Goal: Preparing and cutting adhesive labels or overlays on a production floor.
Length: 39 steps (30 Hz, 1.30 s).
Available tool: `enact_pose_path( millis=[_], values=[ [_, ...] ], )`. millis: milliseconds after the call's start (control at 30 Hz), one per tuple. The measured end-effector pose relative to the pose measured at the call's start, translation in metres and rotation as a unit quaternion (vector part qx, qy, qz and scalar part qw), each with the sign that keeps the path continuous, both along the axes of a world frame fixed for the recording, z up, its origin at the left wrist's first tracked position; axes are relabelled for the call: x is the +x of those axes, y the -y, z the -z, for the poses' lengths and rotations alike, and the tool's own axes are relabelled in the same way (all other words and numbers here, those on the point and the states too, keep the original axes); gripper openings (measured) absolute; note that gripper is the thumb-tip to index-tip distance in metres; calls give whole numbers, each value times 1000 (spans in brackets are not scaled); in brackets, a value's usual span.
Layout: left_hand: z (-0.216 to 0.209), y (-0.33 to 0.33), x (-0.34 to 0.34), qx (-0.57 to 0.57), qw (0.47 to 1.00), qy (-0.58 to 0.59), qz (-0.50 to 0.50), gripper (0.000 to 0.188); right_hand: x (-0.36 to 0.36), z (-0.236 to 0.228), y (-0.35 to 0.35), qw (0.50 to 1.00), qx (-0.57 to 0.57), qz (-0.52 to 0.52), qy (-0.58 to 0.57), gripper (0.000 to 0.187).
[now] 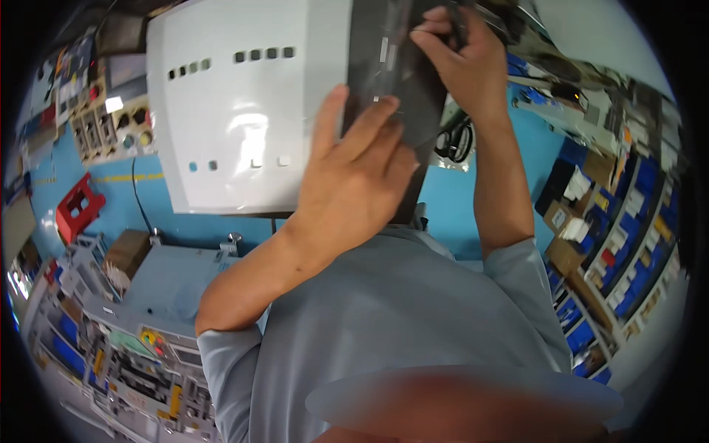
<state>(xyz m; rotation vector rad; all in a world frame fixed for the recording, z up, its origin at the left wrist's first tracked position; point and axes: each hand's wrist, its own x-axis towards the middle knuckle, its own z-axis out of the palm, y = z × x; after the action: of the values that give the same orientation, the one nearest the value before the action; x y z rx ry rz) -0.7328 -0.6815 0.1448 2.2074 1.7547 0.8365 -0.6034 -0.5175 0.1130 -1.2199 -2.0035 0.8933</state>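
Note:
A white glossy sheet with rows of small square cut-outs lies in front of me. Along its right side runs a dark grey panel. My left hand rests across the border between the two, fingers spread and pressing down. Beside its fingertips, a clear shiny strip extends over the dark panel toward the far edge. My right hand is closed in a pinch at the panel's far right, around a slim dark tool. The tool's tip and exact kind are hard to make out.
Black-handled scissors lie right of the panel. A red stool stands on the blue floor at left. Grey machinery fills the lower left, with a cardboard box on it. Shelves with blue bins line the right.

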Motion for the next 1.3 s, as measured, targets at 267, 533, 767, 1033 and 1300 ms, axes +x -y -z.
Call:
enact_pose_path(
  millis=[267,533,767,1033,1300],
  values=[
    [-5,-3,0,-13,1000,-13,19,14,-2,-19,2,1000,-9,16,-20,19],
    [-6,-2,1,-36,999,-25,15,13,0,-19,-1,998,-47,11,-46,18],
    [-4,-1,0,-29,999,-21,13,13,-1,-22,-2,999,-35,5,-30,16],
    [-1,-1,2,-1,1000,-5,11,15,-3,-22,-1,999,-34,18,-22,17],
    [-2,-1,2,-4,1000,-4,13,15,-5,-21,0,999,-15,26,-26,18]
  ],
)
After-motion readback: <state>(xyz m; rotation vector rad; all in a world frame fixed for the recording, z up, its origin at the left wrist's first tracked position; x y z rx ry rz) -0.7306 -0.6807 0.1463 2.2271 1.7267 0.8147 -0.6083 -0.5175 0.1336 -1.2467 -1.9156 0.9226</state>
